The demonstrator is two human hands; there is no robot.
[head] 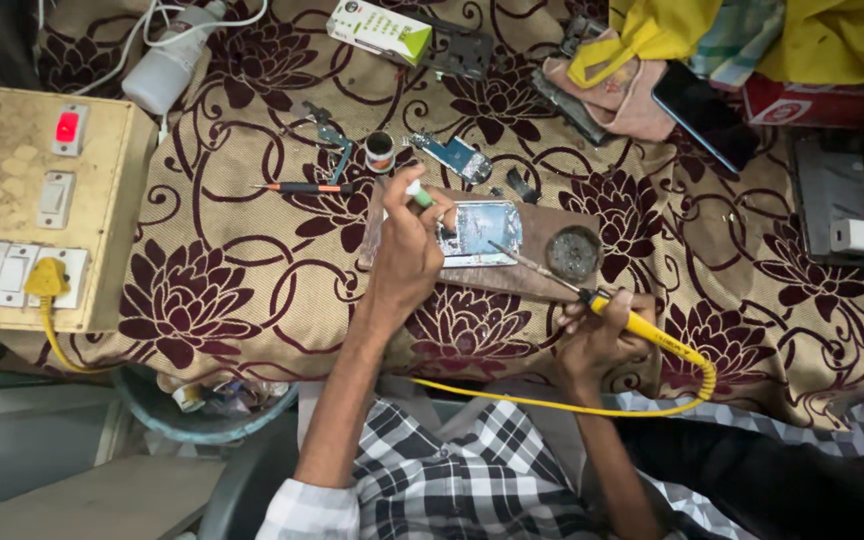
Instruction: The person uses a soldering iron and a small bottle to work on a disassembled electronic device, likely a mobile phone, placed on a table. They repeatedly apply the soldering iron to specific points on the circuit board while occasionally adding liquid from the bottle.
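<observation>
Floral tablecloth, wooden board at centre: circuit board lies there. Your left hand pinches a green tool; right hand grips the yellow soldering iron. Steady both wrists, touch only the joint.

My small repair workbench, probably for phones: soldering iron, switchboard, loose circuit parts on patterned cloth.

Circuit board: left end covered by the left hand.
Green-tipped tool: mostly buried in that fist.
Soldering iron: grip partly wrapped by the right hand.
Blue bin: contents too small to tell.
</observation>
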